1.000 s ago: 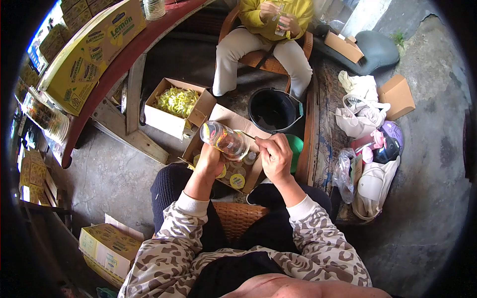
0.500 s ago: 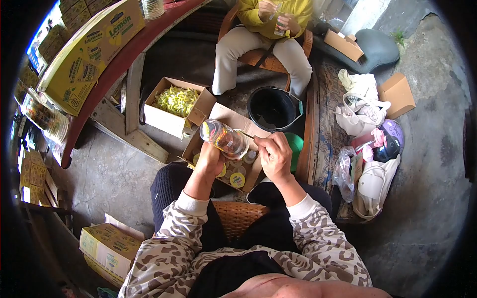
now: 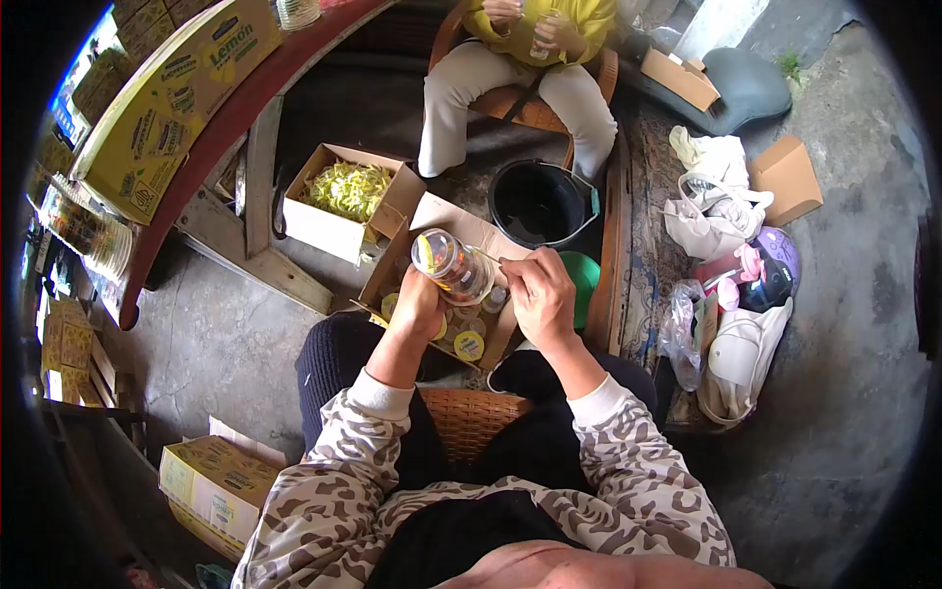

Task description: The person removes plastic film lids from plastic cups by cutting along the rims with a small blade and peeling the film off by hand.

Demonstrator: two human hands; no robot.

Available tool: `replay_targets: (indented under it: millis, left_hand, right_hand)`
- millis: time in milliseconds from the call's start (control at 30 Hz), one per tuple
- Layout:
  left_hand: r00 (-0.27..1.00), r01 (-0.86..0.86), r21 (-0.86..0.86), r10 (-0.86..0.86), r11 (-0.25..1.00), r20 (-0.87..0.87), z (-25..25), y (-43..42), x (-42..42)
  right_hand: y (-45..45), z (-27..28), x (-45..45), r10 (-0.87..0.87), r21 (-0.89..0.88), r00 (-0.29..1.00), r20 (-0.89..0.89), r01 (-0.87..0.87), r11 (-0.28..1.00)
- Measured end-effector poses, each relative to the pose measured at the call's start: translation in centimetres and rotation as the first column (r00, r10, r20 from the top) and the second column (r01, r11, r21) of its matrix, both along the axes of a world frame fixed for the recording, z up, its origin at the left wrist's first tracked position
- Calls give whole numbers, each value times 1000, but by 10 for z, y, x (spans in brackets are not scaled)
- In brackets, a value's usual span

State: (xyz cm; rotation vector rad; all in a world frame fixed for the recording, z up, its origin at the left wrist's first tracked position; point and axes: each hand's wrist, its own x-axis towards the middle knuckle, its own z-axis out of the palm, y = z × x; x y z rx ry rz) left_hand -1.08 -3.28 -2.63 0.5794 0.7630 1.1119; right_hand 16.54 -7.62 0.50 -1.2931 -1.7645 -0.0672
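Note:
My left hand is wrapped round a clear plastic cup with a coloured print, tilted over with its base toward the upper left. My right hand is closed in a pinch on a thin stick, whose tip is at the cup's rim. Whether the tip is inside the cup I cannot tell. Below both hands lies an open cardboard box holding several small containers, one with a round yellow label. My fingers hide part of the cup.
A box of yellow-green strips stands ahead to the left. A black bucket and a green basin are ahead to the right. A person in yellow sits opposite. Bags lie on the bench at right.
The cup has shifted slightly right and turned more upright, its base now facing me more. My right hand stays close to its rim. The seated person's hands have moved a little.

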Motion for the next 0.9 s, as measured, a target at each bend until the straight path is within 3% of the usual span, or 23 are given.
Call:
replay_targets:
  millis: [133, 900]
  left_hand:
    - [996, 0, 58, 5, 998, -84, 0, -2, 2]
    - [990, 30, 121, -13, 992, -140, 6, -6, 8]
  right_hand:
    - [0, -1, -1, -5, -10, 999, -35, 5, 1000]
    - [3, -10, -1, 2, -28, 995, -100, -4, 1000]
